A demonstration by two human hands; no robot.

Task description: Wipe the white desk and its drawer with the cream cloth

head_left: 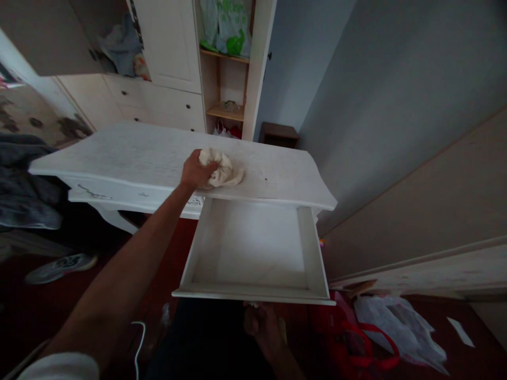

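My left hand (195, 170) reaches out over a white desk top (130, 153) and closes on a crumpled cream cloth (222, 168) lying there. Below the desk top, a white drawer (312, 248) is pulled out and open; its inside looks bare. My right hand (262, 323) is low, just under the drawer's front edge, with fingers curled; what it grips is hidden in the dark.
A white wardrobe (170, 47) with open shelves and green bags (227, 26) stands behind the desk. Dark clothes (24, 179) lie at left, with a shoe (59, 266) on the floor. A red bag (356, 343) and plastic bag (400, 322) sit at lower right.
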